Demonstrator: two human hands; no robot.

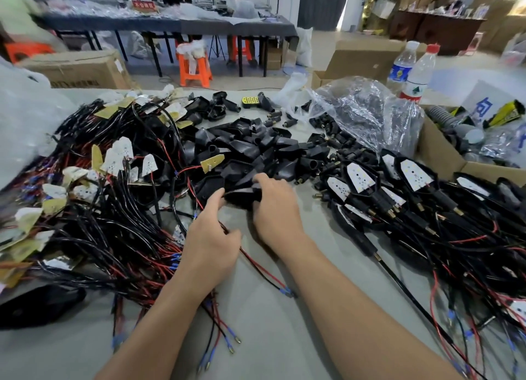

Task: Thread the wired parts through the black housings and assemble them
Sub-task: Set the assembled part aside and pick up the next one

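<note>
A heap of empty black housings [250, 149] lies mid-table. My right hand [273, 209] grips one black housing [242, 193] at the heap's near edge. My left hand [212, 237] touches that housing's left end with the thumb while its fingers curl round a red and black wire pair [262, 268] that trails toward me and ends in a blue crimp. A large tangle of wired LED boards [113, 203] covers the left side. Assembled units [398, 192], white boards seated in black housings, are piled at the right.
A clear plastic bag [364, 115] of small black connectors lies behind the heap. An open cardboard box [444, 157] stands at the right edge, two water bottles [410, 69] behind it. A black pad [39, 305] lies near left. People sit at a far table.
</note>
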